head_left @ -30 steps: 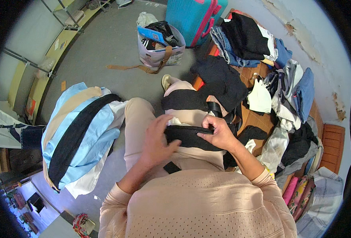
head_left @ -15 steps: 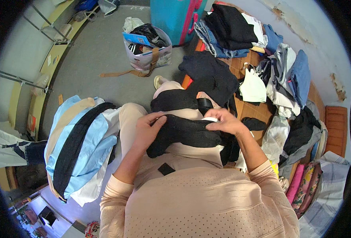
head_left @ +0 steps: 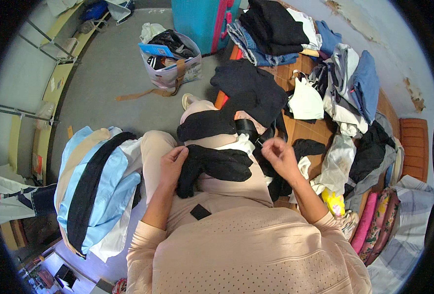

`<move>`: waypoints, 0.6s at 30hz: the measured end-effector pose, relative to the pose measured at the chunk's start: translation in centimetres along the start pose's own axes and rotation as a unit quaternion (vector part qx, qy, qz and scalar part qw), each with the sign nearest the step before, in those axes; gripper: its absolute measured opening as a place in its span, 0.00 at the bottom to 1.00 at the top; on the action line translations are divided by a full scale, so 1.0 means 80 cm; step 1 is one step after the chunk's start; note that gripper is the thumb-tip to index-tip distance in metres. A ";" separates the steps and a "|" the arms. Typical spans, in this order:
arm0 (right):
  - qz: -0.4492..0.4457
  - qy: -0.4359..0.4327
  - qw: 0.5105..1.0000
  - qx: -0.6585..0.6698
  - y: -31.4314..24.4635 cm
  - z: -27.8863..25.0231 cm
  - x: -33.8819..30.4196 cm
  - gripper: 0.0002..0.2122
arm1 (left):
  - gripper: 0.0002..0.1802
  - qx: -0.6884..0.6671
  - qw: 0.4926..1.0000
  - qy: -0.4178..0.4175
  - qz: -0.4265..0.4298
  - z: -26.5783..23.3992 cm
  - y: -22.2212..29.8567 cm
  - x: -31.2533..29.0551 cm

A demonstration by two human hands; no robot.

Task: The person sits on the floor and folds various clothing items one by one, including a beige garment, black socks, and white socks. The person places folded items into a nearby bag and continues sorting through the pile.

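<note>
Across my lap lies a black sock-like knit piece [head_left: 217, 164]. Its left end is pinched by my left hand [head_left: 172, 167], thumb against fingers. To the right of it, apart from the cloth, my right hand [head_left: 281, 158] has its fingertips drawn together. A small shiny bit shows beside those fingertips, too small to name. Another black cloth piece [head_left: 204, 126] rests over my leg farther out. White cloth [head_left: 244, 144] peeks from behind the sock-like piece, next to a shiny black roll-like item [head_left: 246, 128]. A small black square [head_left: 200, 211] sits on my clothing near the waist.
Light blue, beige and black garments [head_left: 102, 181] are heaped at left. A stuffed bag [head_left: 170, 73] with a brown strap stands on the floor by a teal suitcase [head_left: 197, 24]. Folded jeans and dark clothes [head_left: 276, 29], a white top [head_left: 305, 100] and more clothing cover the right side.
My right hand has let go of the black sock-like piece and moved slightly right. The piece's right end has dropped onto my lap, while my left hand keeps its pinch.
</note>
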State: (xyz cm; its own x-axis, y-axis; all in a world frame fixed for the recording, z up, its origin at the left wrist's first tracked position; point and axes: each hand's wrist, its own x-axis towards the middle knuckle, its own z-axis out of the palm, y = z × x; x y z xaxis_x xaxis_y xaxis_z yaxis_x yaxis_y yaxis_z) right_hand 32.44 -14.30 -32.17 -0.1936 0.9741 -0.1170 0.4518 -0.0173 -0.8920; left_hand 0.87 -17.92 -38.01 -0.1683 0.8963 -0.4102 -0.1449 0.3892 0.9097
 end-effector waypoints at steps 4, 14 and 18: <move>0.044 -0.125 0.991 0.001 -0.027 0.034 -0.029 0.08 | 0.10 -0.032 0.999 -0.008 -0.001 0.002 0.001 0.001; -0.057 -0.021 0.988 0.140 -0.015 0.034 0.000 0.07 | 0.09 0.000 1.000 -0.001 0.015 0.005 0.004 -0.003; 0.203 -0.061 0.895 0.393 -0.023 0.019 0.015 0.06 | 0.11 -0.021 1.000 -0.007 -0.005 0.006 0.006 -0.004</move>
State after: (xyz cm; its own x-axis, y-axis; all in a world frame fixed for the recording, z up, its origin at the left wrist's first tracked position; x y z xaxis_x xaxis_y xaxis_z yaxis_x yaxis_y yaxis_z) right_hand 30.08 -13.47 -31.32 -0.2679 0.8209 -0.5043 -0.2365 -0.5634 -0.7916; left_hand 1.33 -17.96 -37.43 -0.1538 0.8950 -0.4187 -0.1870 0.3897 0.9018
